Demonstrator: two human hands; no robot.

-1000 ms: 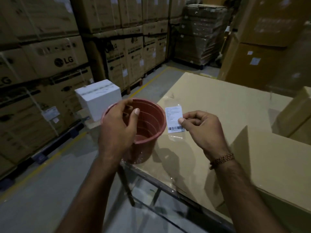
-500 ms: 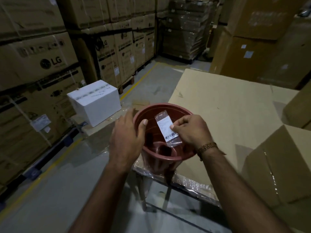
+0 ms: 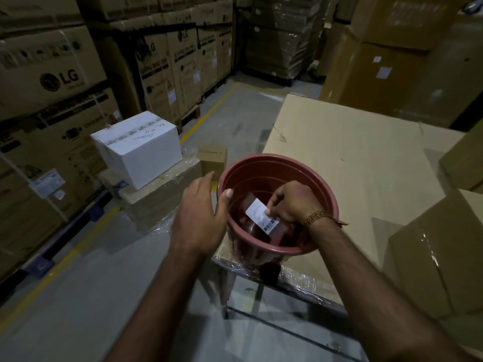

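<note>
Left grip [image 3: 198, 215] clamps the pot [image 3: 264, 176] by its rim. Right grip [image 3: 295, 202], down inside the pot, pinches the bagged barcode label [image 3: 258, 214].

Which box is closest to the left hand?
The small brown carton just past the left hand, beside the plastic pot; the white box lies farther left.

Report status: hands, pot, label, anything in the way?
Left hand steadies pot, thumb over rim. Right hand inside pot, fingers pinching barcode label pouch. Pot at table corner. Nothing blocking.
</note>
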